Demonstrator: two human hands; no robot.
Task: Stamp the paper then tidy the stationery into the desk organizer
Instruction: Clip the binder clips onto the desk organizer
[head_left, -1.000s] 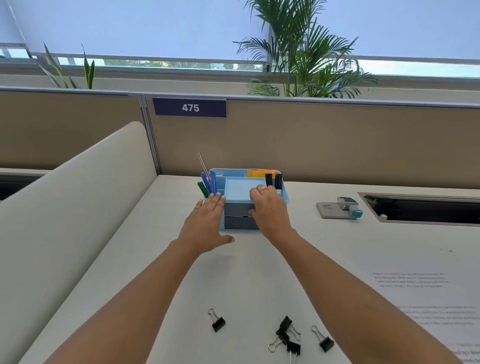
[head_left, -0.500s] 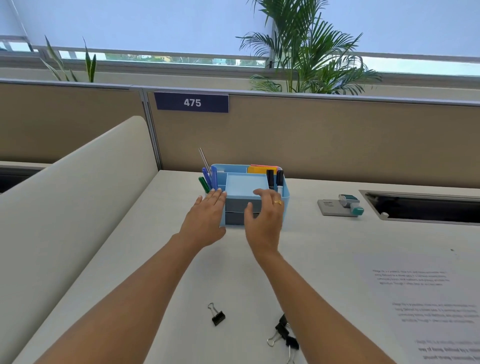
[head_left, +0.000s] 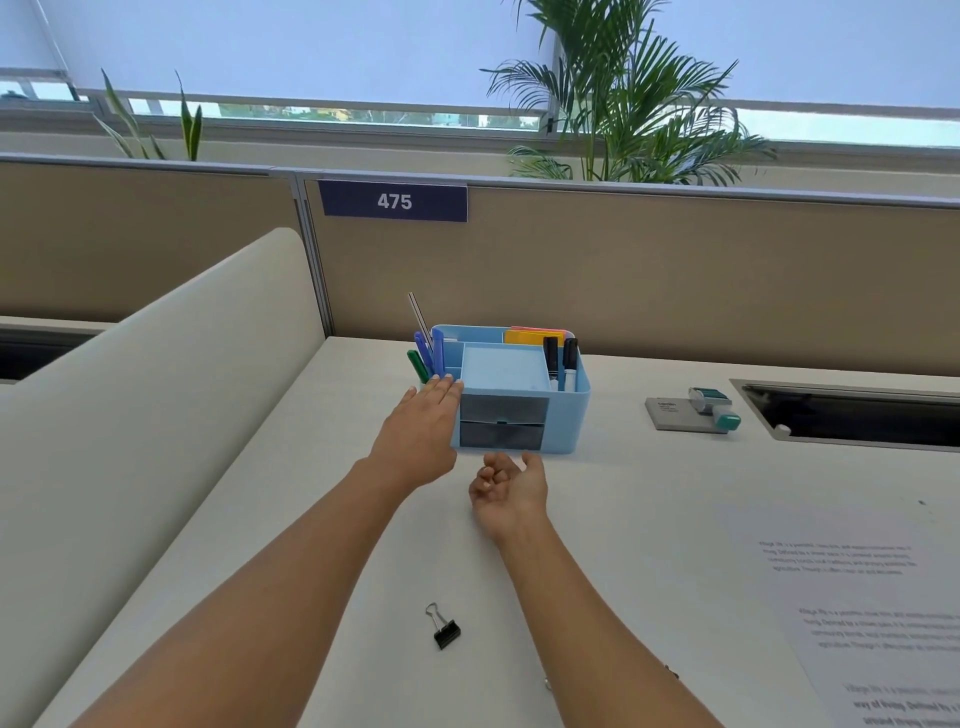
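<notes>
A light-blue desk organizer (head_left: 579, 410) stands near the back of the desk, with two grey drawers in front, pens at its left and markers at its right. My left hand (head_left: 423, 434) lies flat with straight fingers against the organizer's left front corner. Just in front of the drawers, my right hand (head_left: 509, 486) is turned palm up with fingers loosely curled, holding nothing. A teal-and-grey stamp (head_left: 714, 408) sits on its pad to the right. The printed paper (head_left: 872, 613) lies at the right front. A black binder clip (head_left: 444, 629) lies on the desk between my forearms.
A tan partition with a "475" label (head_left: 394, 201) runs behind the desk. A cream curved divider (head_left: 145, 415) bounds the left side. A dark cable slot (head_left: 852, 415) opens in the desk at the right rear.
My right hand has left the organizer's front, pulled back toward me and turned palm up. The view has tilted up, so the clip cluster is out of sight. My left hand stays put.
</notes>
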